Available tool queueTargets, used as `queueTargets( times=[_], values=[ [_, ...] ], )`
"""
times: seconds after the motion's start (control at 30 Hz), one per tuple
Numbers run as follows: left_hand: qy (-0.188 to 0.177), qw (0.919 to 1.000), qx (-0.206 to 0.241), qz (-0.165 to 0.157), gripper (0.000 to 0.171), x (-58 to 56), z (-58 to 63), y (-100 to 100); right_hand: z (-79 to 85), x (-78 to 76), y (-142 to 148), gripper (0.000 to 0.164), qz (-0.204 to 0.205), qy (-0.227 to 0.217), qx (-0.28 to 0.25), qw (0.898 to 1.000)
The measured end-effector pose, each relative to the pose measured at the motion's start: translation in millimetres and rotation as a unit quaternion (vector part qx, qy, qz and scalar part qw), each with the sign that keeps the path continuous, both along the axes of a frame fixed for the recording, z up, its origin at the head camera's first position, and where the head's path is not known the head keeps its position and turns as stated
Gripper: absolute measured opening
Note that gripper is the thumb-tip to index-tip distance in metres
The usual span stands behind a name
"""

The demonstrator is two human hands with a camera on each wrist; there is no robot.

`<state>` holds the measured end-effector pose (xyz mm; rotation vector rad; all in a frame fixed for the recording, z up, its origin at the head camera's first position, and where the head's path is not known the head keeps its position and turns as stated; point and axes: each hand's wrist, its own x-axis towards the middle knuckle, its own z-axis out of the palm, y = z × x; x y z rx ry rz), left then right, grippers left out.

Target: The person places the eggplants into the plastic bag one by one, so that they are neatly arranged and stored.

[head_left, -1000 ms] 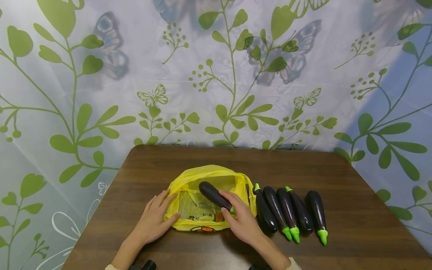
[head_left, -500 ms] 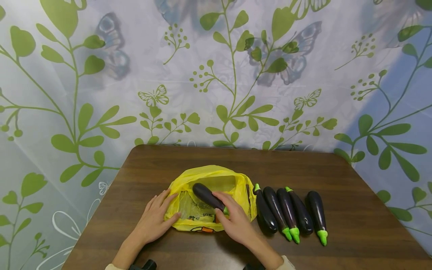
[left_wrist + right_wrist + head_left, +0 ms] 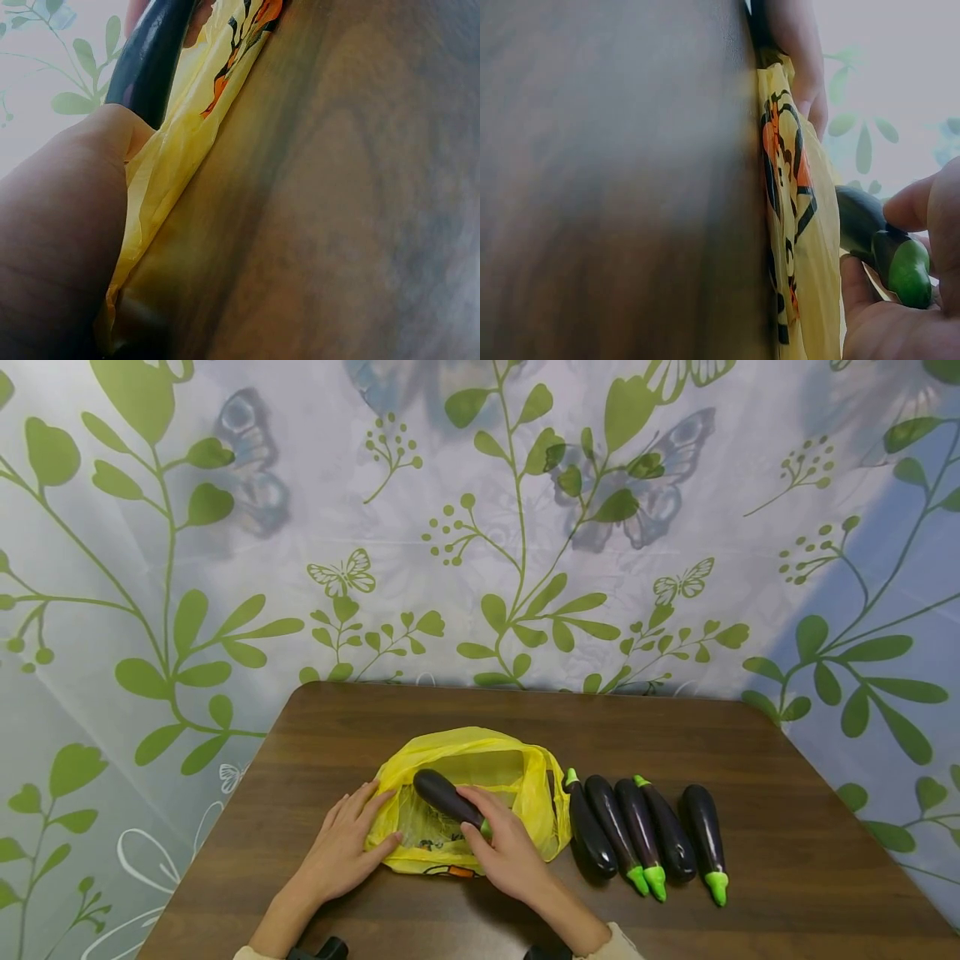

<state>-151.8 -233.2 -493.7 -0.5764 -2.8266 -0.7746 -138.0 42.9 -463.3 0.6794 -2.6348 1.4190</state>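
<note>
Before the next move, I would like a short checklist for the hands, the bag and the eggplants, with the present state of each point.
1. Right hand grips one eggplant near its green end: ok.
2. Yellow bag has its mouth open: ok.
3. Left hand touches the bag's left side: ok.
4. Held eggplant rests on the bag's bottom: cannot tell.
5. Held eggplant released: not ok, fingers hold it.
6. Five other eggplants lie on the table: ok.
</note>
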Motion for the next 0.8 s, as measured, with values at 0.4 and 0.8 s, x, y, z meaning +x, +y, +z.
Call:
queueTargets(
  times=[0.4, 0.8],
  values=[
    [0.002, 1.0, 0.003, 0.002, 0.065, 0.1, -0.2, 0.3, -3.9, -4.7, -11.7, 0.048, 0.006, 0.001, -0.003, 1.0],
    [0.004, 1.0, 0.005, 0.004, 0.066, 0.7, -0.2, 0.5, -7.1, -4.9, -25.2, 0.048, 0.0, -0.005, 0.005, 1.0]
  ],
)
